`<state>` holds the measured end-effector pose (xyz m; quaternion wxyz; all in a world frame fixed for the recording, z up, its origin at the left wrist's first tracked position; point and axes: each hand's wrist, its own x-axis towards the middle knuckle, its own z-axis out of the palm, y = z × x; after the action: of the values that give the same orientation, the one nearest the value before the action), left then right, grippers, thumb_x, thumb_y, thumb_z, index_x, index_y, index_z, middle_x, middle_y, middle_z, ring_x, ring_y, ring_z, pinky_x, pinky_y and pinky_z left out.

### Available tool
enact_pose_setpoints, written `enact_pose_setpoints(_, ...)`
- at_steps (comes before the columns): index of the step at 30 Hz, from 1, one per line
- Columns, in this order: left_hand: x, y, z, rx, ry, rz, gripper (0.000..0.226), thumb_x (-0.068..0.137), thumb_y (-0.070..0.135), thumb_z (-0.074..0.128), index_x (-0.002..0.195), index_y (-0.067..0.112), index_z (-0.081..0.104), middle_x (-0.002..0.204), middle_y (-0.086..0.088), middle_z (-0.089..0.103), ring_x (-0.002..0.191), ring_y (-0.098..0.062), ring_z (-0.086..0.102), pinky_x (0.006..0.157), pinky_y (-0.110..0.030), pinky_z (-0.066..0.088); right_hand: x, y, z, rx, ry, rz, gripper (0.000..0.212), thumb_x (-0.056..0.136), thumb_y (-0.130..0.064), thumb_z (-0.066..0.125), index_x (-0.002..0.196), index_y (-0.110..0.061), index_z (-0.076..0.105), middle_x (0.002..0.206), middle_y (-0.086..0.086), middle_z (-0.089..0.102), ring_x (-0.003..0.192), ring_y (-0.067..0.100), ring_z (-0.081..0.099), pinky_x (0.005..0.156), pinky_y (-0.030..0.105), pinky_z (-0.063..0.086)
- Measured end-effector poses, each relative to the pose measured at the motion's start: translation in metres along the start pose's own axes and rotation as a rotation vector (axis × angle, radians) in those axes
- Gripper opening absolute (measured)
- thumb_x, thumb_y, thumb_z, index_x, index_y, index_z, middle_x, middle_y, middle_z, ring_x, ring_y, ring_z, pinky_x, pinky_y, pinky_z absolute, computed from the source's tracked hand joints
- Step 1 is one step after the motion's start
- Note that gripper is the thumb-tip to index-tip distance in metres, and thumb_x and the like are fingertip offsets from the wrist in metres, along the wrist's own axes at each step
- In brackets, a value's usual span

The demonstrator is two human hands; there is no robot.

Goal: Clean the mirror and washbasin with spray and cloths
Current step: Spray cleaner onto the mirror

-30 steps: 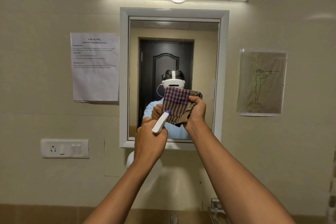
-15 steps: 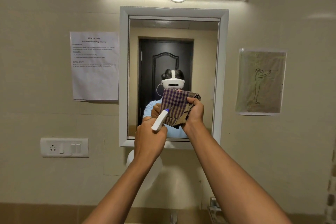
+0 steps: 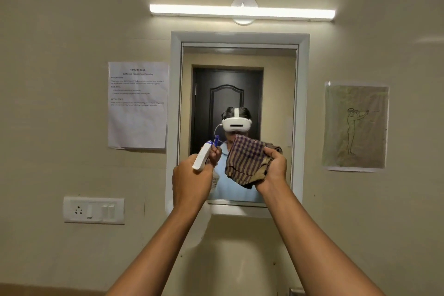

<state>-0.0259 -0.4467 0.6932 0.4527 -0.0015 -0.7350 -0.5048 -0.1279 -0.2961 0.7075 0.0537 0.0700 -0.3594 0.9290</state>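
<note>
A white-framed mirror hangs on the beige wall straight ahead. My left hand grips a white spray bottle with a blue nozzle, raised in front of the mirror's lower left part and pointing up towards the glass. My right hand holds a bunched purple-and-tan checked cloth in front of the mirror's lower right part, just to the right of the bottle. The washbasin is out of view below.
A printed paper sheet is taped left of the mirror and a drawing to its right. A switch and socket plate sits low on the left wall. A tube light glows above the mirror. A metal fitting shows at the bottom edge.
My hands have drawn apart: the spray bottle moved left and the cloth moved right. The view has tilted up a little, so the tap at the bottom has mostly left the frame.
</note>
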Motion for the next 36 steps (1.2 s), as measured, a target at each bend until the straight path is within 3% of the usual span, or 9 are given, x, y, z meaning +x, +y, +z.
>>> enact_pose_setpoints(3, 0.020, 0.008, -0.005, -0.008, 0.055, 0.018, 0.003, 0.092, 0.022, 0.062, 0.091, 0.023, 0.059, 0.072, 0.007, 0.057, 0.065, -0.013, 0.059, 0.054, -0.018, 0.044, 0.000, -0.007, -0.001, -0.059, -0.052, 0.027, 0.040, 0.081, -0.014, 0.066, 0.120, -0.008, 0.064, 0.113, 0.014, 0.072, 0.102, 0.034, 0.068, 0.082, 0.043, 0.056)
enact_pose_setpoints(8, 0.046, 0.027, -0.013, -0.078, 0.096, 0.066, 0.022, 0.093, 0.014, 0.058, 0.079, 0.030, 0.056, 0.069, 0.013, 0.055, 0.065, -0.004, 0.056, 0.062, -0.022, 0.049, 0.005, -0.016, 0.013, -0.137, -0.040, -0.015, 0.051, 0.074, -0.003, 0.063, 0.125, -0.007, 0.059, 0.112, 0.019, 0.072, 0.101, 0.038, 0.070, 0.092, 0.056, 0.053)
enact_pose_setpoints(12, 0.063, 0.035, -0.016, -0.053, 0.141, 0.085, 0.009, 0.092, 0.015, 0.058, 0.087, 0.022, 0.059, 0.067, 0.012, 0.053, 0.066, -0.009, 0.057, 0.067, -0.030, 0.055, 0.008, -0.028, 0.032, -0.133, -0.068, -0.075, 0.048, 0.074, 0.002, 0.061, 0.122, -0.004, 0.061, 0.112, 0.021, 0.071, 0.100, 0.041, 0.069, 0.092, 0.063, 0.050)
enact_pose_setpoints(17, 0.076, 0.042, -0.021, -0.083, 0.186, 0.066, 0.008, 0.092, 0.014, 0.058, 0.088, 0.020, 0.056, 0.067, 0.007, 0.054, 0.066, -0.013, 0.058, 0.068, -0.032, 0.055, 0.009, -0.036, 0.038, -0.156, -0.078, -0.122, 0.040, 0.080, 0.005, 0.058, 0.119, -0.003, 0.061, 0.111, 0.021, 0.071, 0.100, 0.040, 0.069, 0.092, 0.060, 0.052)
enact_pose_setpoints(21, 0.082, 0.047, -0.024, -0.079, 0.200, 0.052, 0.007, 0.091, 0.015, 0.059, 0.094, 0.019, 0.054, 0.084, -0.007, 0.060, 0.076, -0.025, 0.063, 0.069, -0.037, 0.059, 0.009, -0.040, 0.038, -0.170, -0.063, -0.140, 0.038, 0.081, 0.006, 0.058, 0.118, -0.002, 0.062, 0.112, 0.020, 0.071, 0.100, 0.040, 0.069, 0.093, 0.059, 0.052)
enact_pose_setpoints(27, 0.089, 0.061, -0.028, -0.103, 0.235, 0.015, 0.009, 0.088, 0.014, 0.061, 0.095, 0.016, 0.055, 0.089, -0.010, 0.063, 0.078, -0.030, 0.067, 0.068, -0.039, 0.060, 0.004, -0.047, 0.038, -0.183, -0.059, -0.176, 0.035, 0.082, 0.010, 0.055, 0.116, 0.002, 0.062, 0.109, 0.023, 0.070, 0.096, 0.039, 0.069, 0.089, 0.055, 0.055)
enact_pose_setpoints(33, 0.073, 0.081, -0.007, -0.129, 0.149, 0.093, 0.010, 0.090, 0.013, 0.059, 0.088, 0.018, 0.052, 0.079, -0.004, 0.058, 0.072, -0.023, 0.063, 0.062, -0.032, 0.057, -0.002, -0.059, 0.025, -0.183, -0.022, -0.192, 0.038, 0.082, 0.011, 0.054, 0.118, 0.002, 0.061, 0.112, 0.024, 0.069, 0.098, 0.040, 0.068, 0.090, 0.057, 0.054)
enact_pose_setpoints(36, 0.061, 0.093, 0.014, -0.166, 0.101, 0.105, 0.017, 0.087, 0.012, 0.060, 0.077, 0.024, 0.053, 0.072, -0.006, 0.061, 0.070, -0.025, 0.066, 0.064, -0.040, 0.059, -0.008, -0.069, 0.017, -0.170, -0.005, -0.198, 0.037, 0.083, 0.012, 0.053, 0.118, 0.004, 0.061, 0.105, 0.023, 0.070, 0.089, 0.037, 0.069, 0.074, 0.048, 0.060)
